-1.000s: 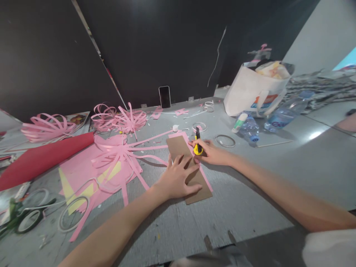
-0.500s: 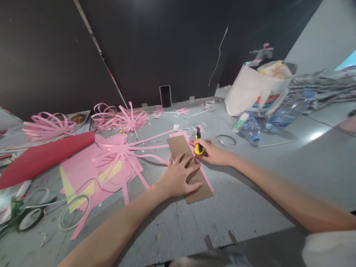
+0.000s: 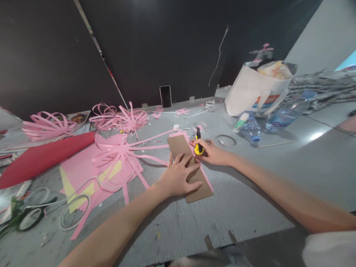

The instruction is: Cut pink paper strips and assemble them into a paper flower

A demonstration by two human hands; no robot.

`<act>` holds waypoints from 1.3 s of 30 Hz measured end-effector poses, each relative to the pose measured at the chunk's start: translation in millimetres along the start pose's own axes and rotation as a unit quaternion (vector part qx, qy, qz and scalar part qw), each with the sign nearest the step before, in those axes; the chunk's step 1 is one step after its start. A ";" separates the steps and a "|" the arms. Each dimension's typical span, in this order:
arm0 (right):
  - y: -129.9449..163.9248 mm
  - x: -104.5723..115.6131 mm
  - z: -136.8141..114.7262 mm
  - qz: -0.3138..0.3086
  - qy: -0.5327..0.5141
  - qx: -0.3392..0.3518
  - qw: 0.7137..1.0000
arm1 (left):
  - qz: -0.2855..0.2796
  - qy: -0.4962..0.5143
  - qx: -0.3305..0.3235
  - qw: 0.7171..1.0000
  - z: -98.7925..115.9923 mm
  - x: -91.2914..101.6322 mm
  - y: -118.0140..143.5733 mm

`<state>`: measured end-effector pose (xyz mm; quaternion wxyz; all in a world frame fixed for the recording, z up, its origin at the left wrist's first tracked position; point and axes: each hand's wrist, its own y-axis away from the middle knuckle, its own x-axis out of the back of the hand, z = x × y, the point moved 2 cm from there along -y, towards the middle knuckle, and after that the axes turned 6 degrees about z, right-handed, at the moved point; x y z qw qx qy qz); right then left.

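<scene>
My left hand (image 3: 180, 176) lies flat with fingers spread on a brown cardboard strip (image 3: 201, 185). Beneath the cardboard, pink paper (image 3: 183, 133) shows along its top and right edges. A yellow and black utility knife (image 3: 198, 148) is gripped in my right hand (image 3: 213, 152), beside the cardboard's right edge. Whether the blade touches the paper is hidden by the fingers. To the left, a flower of pink paper strips (image 3: 122, 148) spreads its ends toward the cardboard, over pink sheets (image 3: 73, 163).
Scissors (image 3: 16, 217) and a wire coil (image 3: 73, 213) lie at the left, near a red paper sheet (image 3: 47, 159). A phone (image 3: 166, 97) leans on the back wall. A white bag (image 3: 244, 89) and plastic bottles (image 3: 251, 129) stand at the right.
</scene>
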<state>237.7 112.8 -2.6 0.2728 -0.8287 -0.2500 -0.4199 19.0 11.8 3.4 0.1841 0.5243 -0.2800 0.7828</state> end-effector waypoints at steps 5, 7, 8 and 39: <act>-0.3 -0.4 0.0 0.000 -0.001 -0.001 1.000 | 0.005 0.006 -0.003 1.000 -0.4 -0.9 0.8; -0.3 -0.7 0.0 -0.004 -0.004 -0.001 1.000 | 0.000 0.009 0.000 1.000 0.2 -0.6 0.8; -0.2 -0.8 0.0 -0.006 -0.006 -0.001 1.000 | -0.002 0.010 0.002 1.000 0.6 -0.2 0.5; 8.1 0.2 2.3 0.132 -0.036 -0.072 0.988 | 0.131 -0.066 0.168 0.975 -26.0 -27.2 -57.1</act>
